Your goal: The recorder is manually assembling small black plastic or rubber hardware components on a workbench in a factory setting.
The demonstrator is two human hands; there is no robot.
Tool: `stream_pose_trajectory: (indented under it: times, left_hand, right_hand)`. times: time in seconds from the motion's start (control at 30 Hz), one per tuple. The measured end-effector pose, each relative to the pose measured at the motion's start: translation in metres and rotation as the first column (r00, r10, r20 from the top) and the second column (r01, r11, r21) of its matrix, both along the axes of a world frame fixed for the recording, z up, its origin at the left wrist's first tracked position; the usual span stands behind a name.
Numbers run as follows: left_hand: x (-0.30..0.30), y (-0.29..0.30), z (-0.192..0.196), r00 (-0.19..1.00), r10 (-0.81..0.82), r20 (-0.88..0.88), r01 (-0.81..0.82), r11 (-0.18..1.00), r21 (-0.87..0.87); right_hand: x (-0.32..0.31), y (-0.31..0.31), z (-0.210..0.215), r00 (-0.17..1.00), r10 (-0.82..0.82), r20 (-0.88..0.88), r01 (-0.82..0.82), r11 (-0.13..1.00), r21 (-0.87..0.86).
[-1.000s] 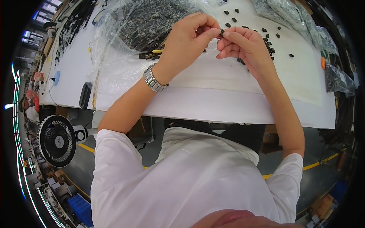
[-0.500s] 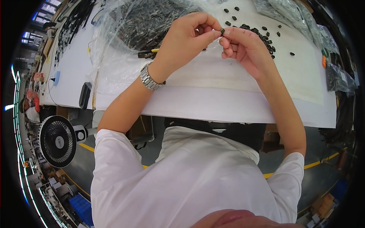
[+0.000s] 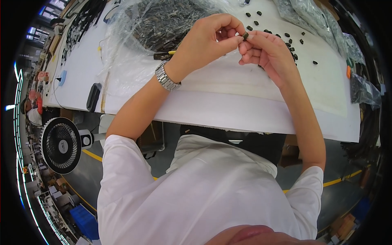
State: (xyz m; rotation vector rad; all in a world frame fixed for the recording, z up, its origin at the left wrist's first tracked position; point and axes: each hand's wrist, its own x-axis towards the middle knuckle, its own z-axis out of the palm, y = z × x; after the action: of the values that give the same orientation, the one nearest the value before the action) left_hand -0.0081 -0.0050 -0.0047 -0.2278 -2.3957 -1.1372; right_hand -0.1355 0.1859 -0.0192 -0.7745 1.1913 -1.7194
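Between my two hands, above the white table, is a small dark blocky part (image 3: 245, 36). My left hand (image 3: 210, 38), with a metal watch (image 3: 165, 77) on its wrist, pinches the part between thumb and forefinger. From the other side my right hand (image 3: 267, 51) grips it with thumb and forefinger, the other fingers curled. Loose small black parts (image 3: 288, 43) of similar size lie scattered on the table beyond and beside my right hand. Left of my left hand lies a large clear plastic bag (image 3: 155, 24) full of dark pieces.
A yellow-ended dark tool (image 3: 164, 56) lies by the bag. Further left are a black oblong case (image 3: 94, 97) and dark cables (image 3: 83, 26). Plastic bags (image 3: 308, 16) line the far right, near an orange-handled thing (image 3: 348, 72). A fan (image 3: 61, 145) stands left of the table.
The view has shifted slightly. Both hands stay together on the small part, which shows a little more between the fingertips now.
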Motion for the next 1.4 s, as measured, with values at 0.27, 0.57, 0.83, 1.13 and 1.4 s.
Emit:
stream_pose_trajectory:
  times: [0.27, 0.57, 0.83, 1.13, 1.4]
  left_hand:
    - [-0.003, -0.001, -0.01, 0.998, -0.042, 0.036, 0.036, 0.986, 0.165]
    - [-0.003, -0.026, 0.005, 0.976, 0.083, 0.2, -0.117, 0.979, 0.168]
    - [-0.019, -0.08, -0.035, 0.909, 0.408, -0.086, -0.375, 0.709, -0.597]
    - [-0.043, -0.051, -0.046, 0.957, 0.277, -0.088, -0.259, 0.678, -0.688]
    - [-0.037, -0.052, -0.046, 0.956, 0.262, -0.132, -0.285, 0.728, -0.623]
  right_hand:
    - [0.025, -0.003, 0.011, 0.988, -0.112, -0.102, 0.112, 0.994, -0.005]
    - [0.007, 0.012, 0.023, 0.82, -0.296, -0.49, 0.368, 0.928, 0.056]
    - [-0.005, 0.042, 0.042, -0.035, 0.113, -0.993, 0.648, 0.759, 0.064]
    - [0.026, -0.012, 0.002, 0.125, -0.021, -0.992, 0.383, 0.923, 0.029]
    - [0.047, -0.022, -0.031, 0.13, -0.024, -0.991, 0.233, 0.972, 0.007]
